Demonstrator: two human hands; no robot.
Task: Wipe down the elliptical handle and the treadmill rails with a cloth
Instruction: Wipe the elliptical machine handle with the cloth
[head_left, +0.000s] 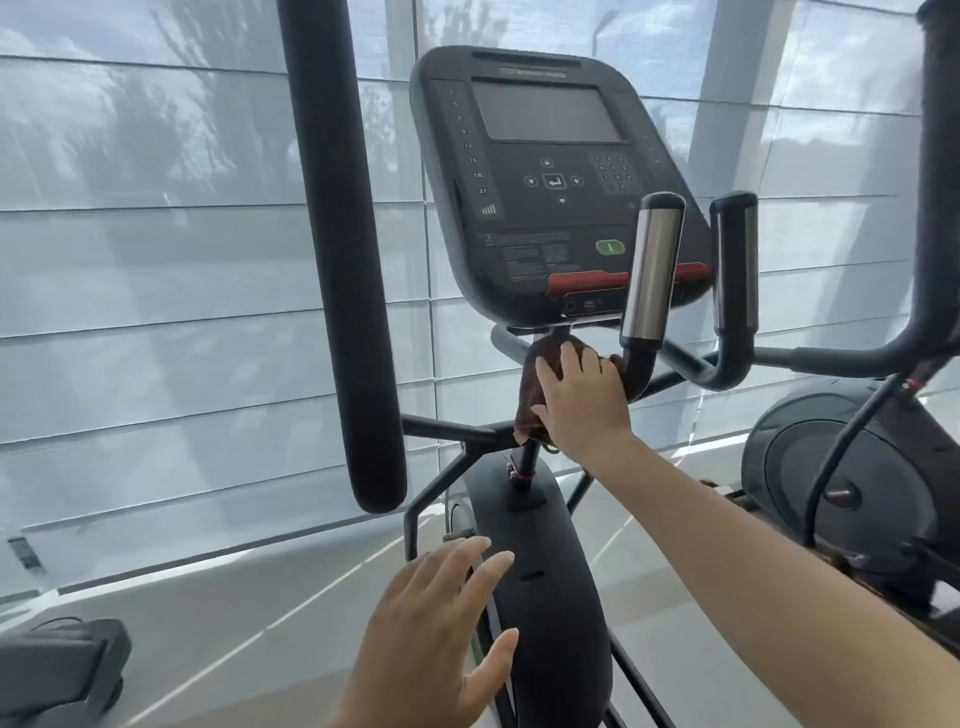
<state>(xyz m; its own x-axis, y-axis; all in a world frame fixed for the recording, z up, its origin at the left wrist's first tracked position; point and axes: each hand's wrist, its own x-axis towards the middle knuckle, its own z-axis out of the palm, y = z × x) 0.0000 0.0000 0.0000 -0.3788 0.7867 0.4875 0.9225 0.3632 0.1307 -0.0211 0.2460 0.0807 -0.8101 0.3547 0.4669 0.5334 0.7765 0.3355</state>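
My right hand (582, 400) presses a brown cloth (537, 395) against the black bar just below the elliptical console (545, 171), where the fixed handle (652, 270) with its silver grip curves up. The cloth wraps the bar and hangs down beside my fingers. My left hand (441, 623) hovers lower, fingers spread, holding nothing, over the black housing (540, 587) of the machine. A long black moving arm handle (343, 260) rises at the left, a second one (935, 182) at the right edge.
A second fixed grip (735, 270) stands right of the first. Another machine's round housing (841, 483) sits at the right. Blinds cover the window (156, 260) behind. A dark pedal or base part (57, 665) lies on the floor at lower left.
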